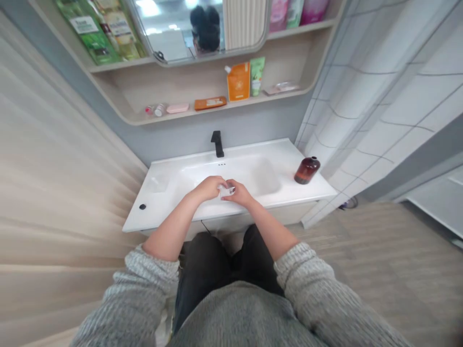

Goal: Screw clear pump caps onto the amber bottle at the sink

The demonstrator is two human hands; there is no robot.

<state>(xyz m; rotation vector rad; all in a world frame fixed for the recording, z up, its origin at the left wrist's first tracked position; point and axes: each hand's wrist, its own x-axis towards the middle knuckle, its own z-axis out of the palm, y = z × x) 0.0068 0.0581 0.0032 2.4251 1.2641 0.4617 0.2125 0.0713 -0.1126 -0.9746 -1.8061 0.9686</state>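
Above the front edge of the white sink (311, 193), my left hand (210, 187) and my right hand (239, 194) meet. Between them they pinch a small whitish, partly see-through piece (226, 193), too blurred to name. The fingers of both hands are bent around its sides. Behind the hands rises a black faucet (217, 143). To the right, on the counter, an amber bottle (307, 170) stands with dark liquid low inside and no cap on its neck. A small round black cap (142, 206) lies at the left. Close to it is a faint clear item (158, 184).
Above the sink hangs a shelf with a mirror (173, 33), an orange pouch (238, 82), a green tube (257, 76), a pink soap bar (177, 108) and an orange packet (210, 103). A pale curtain (54, 168) borders the left, a tiled wall (361, 96) the right.
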